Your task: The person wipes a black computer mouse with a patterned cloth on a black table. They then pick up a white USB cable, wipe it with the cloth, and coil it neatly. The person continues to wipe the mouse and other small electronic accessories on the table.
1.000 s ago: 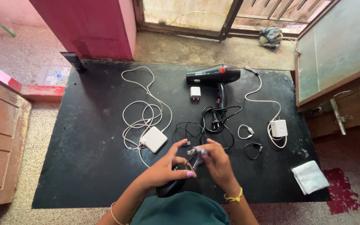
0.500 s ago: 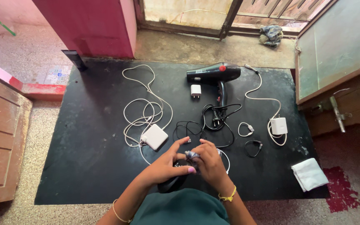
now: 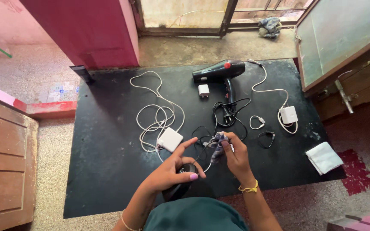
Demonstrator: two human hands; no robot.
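- Here, my left hand point(image 3: 168, 173) is curled around a black rounded device point(image 3: 177, 188), thumb pressed along its top and index finger stretched out forward.
- My right hand point(image 3: 232, 155) is closed in a pinch on a small purplish cloth point(image 3: 217, 145), held just ahead of the left hand's fingertips.
- A thin cable point(image 3: 205, 166) runs between the two hands, from the device up to the cloth.
- Just beyond my left index finger lies a white power adapter point(image 3: 170, 139) with its looped white cord point(image 3: 155, 115).
- Ahead of my right hand sit tangled black cables point(image 3: 225, 117), and farther on a black hair dryer point(image 3: 219, 72).
- Well off to the right of my right hand rests a folded white cloth point(image 3: 324, 157) on the black mat point(image 3: 108, 141).
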